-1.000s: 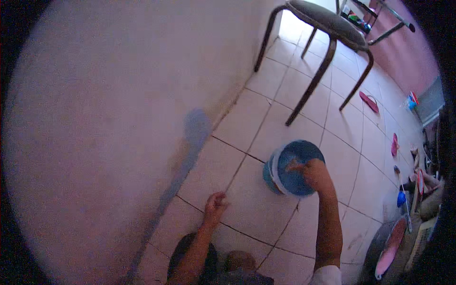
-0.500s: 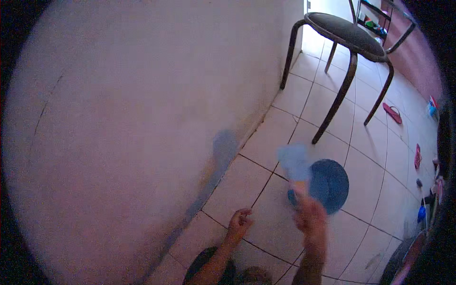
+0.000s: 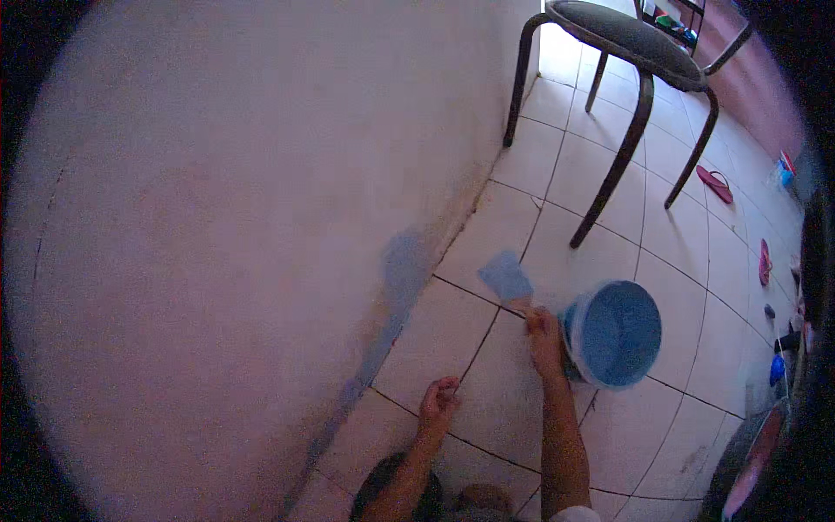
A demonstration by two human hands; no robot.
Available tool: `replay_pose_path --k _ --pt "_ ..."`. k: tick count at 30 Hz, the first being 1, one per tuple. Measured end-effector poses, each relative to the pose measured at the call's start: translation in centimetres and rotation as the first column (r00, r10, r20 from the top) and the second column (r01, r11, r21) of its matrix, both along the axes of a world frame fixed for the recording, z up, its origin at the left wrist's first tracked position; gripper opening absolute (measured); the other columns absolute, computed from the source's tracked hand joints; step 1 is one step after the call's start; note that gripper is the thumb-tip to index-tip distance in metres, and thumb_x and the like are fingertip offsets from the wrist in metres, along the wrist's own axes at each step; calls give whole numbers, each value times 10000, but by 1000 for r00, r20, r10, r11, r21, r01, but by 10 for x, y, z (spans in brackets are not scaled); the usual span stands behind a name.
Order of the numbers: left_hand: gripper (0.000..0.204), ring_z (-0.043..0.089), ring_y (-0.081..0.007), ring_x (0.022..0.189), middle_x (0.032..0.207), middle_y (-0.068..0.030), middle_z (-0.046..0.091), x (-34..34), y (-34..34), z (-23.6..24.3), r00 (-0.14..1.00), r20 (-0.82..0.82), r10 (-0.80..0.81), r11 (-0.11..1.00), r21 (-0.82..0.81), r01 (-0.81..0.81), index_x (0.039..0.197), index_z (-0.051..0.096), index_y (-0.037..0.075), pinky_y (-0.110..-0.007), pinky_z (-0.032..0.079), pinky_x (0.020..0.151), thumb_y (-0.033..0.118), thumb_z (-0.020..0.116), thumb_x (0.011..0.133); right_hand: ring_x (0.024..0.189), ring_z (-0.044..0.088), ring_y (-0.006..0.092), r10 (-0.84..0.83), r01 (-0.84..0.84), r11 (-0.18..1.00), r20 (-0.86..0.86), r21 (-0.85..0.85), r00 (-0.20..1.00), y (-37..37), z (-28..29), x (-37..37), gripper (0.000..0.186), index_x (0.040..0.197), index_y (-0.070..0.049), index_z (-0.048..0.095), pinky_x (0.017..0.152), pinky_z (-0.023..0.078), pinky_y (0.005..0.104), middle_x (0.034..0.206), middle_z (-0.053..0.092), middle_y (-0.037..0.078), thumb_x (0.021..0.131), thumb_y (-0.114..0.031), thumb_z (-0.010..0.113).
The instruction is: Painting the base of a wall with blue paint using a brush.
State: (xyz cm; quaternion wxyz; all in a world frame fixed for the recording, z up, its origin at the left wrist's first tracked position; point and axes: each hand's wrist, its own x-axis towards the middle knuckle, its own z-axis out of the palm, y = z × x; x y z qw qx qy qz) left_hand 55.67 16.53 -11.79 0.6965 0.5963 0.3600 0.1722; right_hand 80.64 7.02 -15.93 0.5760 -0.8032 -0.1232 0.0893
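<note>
Transfer is apparently in hand: the flat, square, pale-blue tool (image 3: 506, 276) is grasped by the right hand (image 3: 543, 331) between the round blue plastic bucket (image 3: 639, 304) and the left edge of the white tiled floor (image 3: 448, 335); the left hand (image 3: 439, 398) is loosely curled, apparently empty. A leftward reach seems called for.

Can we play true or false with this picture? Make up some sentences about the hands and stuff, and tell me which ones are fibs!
1. The right hand holds a brush. True.
2. The brush is dipped inside the blue bucket. False: it is outside, to the left of the bucket.
3. There is a blue patch on the wall. True.
4. The left hand is holding the bucket. False: it is apart from the bucket, and nothing can be seen in it.
5. The chair is farther away than the bucket. True.
</note>
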Motion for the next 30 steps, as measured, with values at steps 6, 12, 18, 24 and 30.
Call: replay_pose_path --k 6,12,18,24,30 --pt "377 538 -157 930 1096 -56 546 -51 -38 -108 994 101 -35 934 -352 69 1157 488 58 -282 449 812 119 626 812 656 465 180 200 -200 980 85 -3 976 18 73 -6 317 768 3 526 586 354 351 652 440 58 903 -283 498" --pt "314 532 -141 877 1047 -32 550 3 15 -9 991 101 89 989 -129 -76 1152 487 67 -261 442 785 125 570 854 903 486 358 148 -56 877 158 -477 976 64 88 4 493 894 -86 652 801 288 525 901 620 138 838 -536 460" --pt "271 524 -131 870 1041 -38 552 28 36 40 991 14 136 976 -174 -131 1117 510 61 -256 431 772 152 556 865 1045 464 351 284 -90 595 105 -798 953 90 134 21 602 946 -110 667 874 258 558 1001 639 92 852 -609 344" --pt "194 526 -136 861 971 -42 573 16 40 10 945 25 326 936 134 -327 1000 559 47 -271 432 773 179 574 859 1002 486 313 274 -3 537 171 -843 946 106 111 20 615 924 -115 683 840 278 523 949 651 73 838 -624 350" --pt "172 519 -125 828 907 -25 556 14 42 20 939 61 337 914 218 -342 945 564 40 -262 430 752 187 583 858 1098 470 340 310 -111 516 65 -849 948 125 109 17 644 935 -75 671 879 297 558 996 645 97 837 -625 352"
